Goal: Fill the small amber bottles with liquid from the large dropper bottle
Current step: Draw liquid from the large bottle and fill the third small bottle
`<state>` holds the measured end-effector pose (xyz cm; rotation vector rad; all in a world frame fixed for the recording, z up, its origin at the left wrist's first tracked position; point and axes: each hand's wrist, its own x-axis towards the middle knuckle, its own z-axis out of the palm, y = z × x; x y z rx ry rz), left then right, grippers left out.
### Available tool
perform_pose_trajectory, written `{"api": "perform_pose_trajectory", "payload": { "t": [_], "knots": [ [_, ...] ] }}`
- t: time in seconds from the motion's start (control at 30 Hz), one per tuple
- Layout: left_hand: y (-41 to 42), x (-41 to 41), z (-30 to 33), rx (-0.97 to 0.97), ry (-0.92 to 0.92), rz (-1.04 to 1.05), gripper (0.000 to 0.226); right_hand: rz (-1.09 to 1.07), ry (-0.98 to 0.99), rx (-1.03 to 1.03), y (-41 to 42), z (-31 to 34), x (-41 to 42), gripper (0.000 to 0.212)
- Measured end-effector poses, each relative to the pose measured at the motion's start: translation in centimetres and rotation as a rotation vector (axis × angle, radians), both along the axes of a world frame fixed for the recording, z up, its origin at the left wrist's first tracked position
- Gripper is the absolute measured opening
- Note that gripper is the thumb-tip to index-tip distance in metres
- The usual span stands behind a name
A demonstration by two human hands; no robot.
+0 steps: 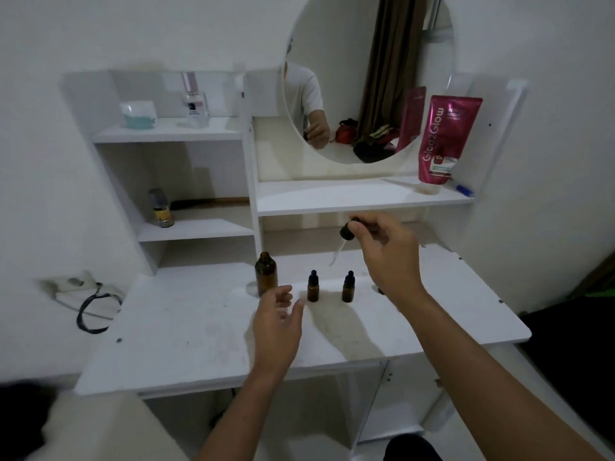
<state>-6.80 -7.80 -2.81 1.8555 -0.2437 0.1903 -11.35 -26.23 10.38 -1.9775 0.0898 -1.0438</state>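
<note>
So the right hand (389, 257) is up above the white counter (199, 327), pinching the black bulb of a dropper (346, 232) between thumb and fingertips, with the glass pipette hanging down and tilted to the left. The grip is tight on the dropper, the other fingers curled in. The left hand (278, 324) hovers low over the counter with loose, relaxed fingers and holds nothing. It's just near of the large amber bottle (266, 274), which stands upright with its cap off. To the right of that are two small amber bottles (312, 286) (348, 286), both upright with their black caps on, standing side by side near the middle of the counter. On the shelf above there's a pink tube (446, 141) leaning beside a round mirror (366, 78)
</note>
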Motion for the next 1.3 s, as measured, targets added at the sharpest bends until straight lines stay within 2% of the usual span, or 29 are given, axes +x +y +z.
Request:
{"api": "perform_pose_trajectory", "payload": {
  "t": [0.1, 0.17, 0.27, 0.33, 0.57, 1.0, 1.3],
  "knots": [
    [2.6, 1.8, 0.2, 0.008, -0.051, 0.107, 0.038, 0.056, -0.010, 0.019, 2.8, 0.1, 2.0, 0.016],
    [3.7, 3.2, 0.2, 0.020, -0.031, 0.137, 0.052, 0.087, -0.021, 0.030, 4.5, 0.2, 3.3, 0.017],
    [4.5, 5.3, 0.1, 0.036, 0.032, 0.086, 0.072, 0.130, -0.017, 0.062, 6.3, 0.7, 4.9, 0.017],
    [4.7, 6.2, -0.1, 0.052, 0.070, 0.044, 0.076, 0.152, -0.015, 0.079, 7.1, 1.1, 5.9, 0.017],
    [4.8, 7.3, -0.4, 0.012, 0.057, -0.026, 0.047, 0.176, 0.030, 0.043, 8.4, 0.7, 8.1, 0.017],
    [4.8, 7.2, -0.7, 0.028, 0.035, -0.021, 0.045, 0.216, 0.248, -0.163, 9.2, -4.5, 10.1, 0.016],
    [4.9, 7.0, -0.5, 0.041, 0.051, -0.013, 0.044, 0.238, 0.252, -0.144, 8.9, -5.2, 9.8, 0.025]
  ]
}}
